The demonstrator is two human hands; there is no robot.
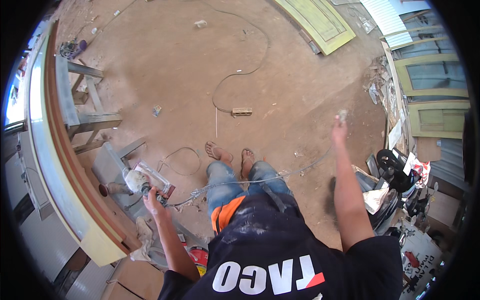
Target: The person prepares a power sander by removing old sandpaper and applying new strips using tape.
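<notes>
My left hand (153,202) grips a dusty power tool (137,180), apparently a sander with a flat rectangular base, above a bench end on the left. From its rear a grey power cord (232,182) crosses in front of my thighs, bunched and knotted at one point, toward the right. Out at the right, my right hand (339,131) is raised over the floor with the cord's end, seemingly a plug (342,114), in its fingers; motion blurs it. Ahead of my sandalled feet a socket block (242,111) lies on the dirt floor, joined to a dark extension cable (267,41).
A long door panel (37,112) rests on wooden trestles (93,120) along the left. Another yellowish panelled door (322,22) lies at the far right. Door frames (431,75) and a motorbike (390,187) stand at the right. A coiled wire (180,161) lies near my left foot.
</notes>
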